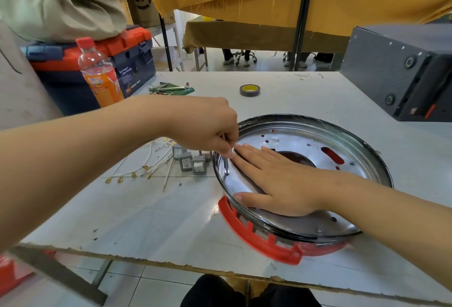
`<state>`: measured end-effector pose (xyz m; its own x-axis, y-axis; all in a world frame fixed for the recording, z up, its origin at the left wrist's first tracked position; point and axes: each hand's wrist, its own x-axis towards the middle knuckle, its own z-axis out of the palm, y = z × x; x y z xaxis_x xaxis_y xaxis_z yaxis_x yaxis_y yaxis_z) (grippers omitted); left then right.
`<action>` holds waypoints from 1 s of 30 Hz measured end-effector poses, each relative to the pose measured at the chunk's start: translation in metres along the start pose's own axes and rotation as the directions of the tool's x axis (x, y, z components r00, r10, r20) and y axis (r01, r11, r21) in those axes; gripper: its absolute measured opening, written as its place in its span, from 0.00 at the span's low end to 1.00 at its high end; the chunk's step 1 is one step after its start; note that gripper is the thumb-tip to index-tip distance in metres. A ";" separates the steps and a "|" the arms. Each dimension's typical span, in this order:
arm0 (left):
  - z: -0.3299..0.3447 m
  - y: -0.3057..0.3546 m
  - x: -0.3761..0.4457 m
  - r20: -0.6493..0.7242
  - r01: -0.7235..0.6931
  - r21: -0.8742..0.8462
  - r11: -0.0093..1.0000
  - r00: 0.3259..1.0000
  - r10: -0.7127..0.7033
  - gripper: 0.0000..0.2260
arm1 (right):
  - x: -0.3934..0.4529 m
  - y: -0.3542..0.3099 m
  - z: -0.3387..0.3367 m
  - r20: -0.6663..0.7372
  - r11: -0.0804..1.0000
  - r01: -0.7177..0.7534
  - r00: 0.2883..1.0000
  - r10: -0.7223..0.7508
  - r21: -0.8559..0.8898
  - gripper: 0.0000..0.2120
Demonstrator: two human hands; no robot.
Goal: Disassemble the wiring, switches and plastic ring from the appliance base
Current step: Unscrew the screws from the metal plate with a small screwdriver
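Note:
The round shiny metal appliance base (pixel 342 140) lies on the white table, with a red plastic ring (pixel 254 235) showing under its near-left rim. My left hand (pixel 205 125) is closed around a thin screwdriver (pixel 225 162) that stands upright, its tip on a screw at the base's left inner edge. My right hand (pixel 276 179) lies flat, fingers spread, on the metal plate. To the left of the base lie several grey rocker switches (pixel 189 162) and loose white wires (pixel 144 167) with brass terminals. A single screw (pixel 179 183) rests near them.
A roll of tape (pixel 249 90) and a bunch of keys (pixel 171 89) lie farther back. An orange drink bottle (pixel 100 74) and a blue-orange toolbox (pixel 122 62) stand at the back left. A dark grey box (pixel 396 69) occupies the back right. The table's chipped front edge (pixel 171 265) is near me.

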<state>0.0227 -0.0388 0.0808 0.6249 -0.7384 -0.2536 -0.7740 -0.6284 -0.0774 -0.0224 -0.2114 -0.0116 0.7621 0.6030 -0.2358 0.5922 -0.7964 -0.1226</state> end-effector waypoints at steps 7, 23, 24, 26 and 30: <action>0.002 0.003 0.005 -0.014 0.066 0.017 0.998 0.998 -0.066 0.13 | -0.001 -0.001 -0.001 0.008 1.000 -0.005 1.000 0.006 -0.007 0.46; 0.006 -0.004 -0.001 0.043 -0.112 0.129 0.985 0.993 0.108 0.05 | 0.001 0.001 0.000 -0.006 1.000 0.008 1.000 -0.008 -0.002 0.44; 0.007 -0.005 0.000 0.041 -0.134 0.165 0.977 0.991 0.129 0.05 | 0.002 0.001 0.000 -0.005 1.000 0.008 1.000 -0.008 -0.002 0.45; 0.007 -0.006 -0.001 0.045 -0.155 0.241 0.958 0.988 0.149 0.07 | 0.002 0.001 -0.001 0.006 1.000 0.001 1.000 -0.001 -0.005 0.46; 0.006 -0.004 -0.001 0.053 -0.169 0.278 0.946 0.986 0.160 0.10 | 0.001 0.001 0.000 0.007 1.000 -0.002 1.000 0.002 -0.006 0.47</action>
<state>0.0244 -0.0344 0.0756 0.4863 -0.8156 -0.3136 -0.8659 -0.4015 -0.2984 -0.0205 -0.2117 -0.0122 0.7614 0.6013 -0.2424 0.5923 -0.7972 -0.1168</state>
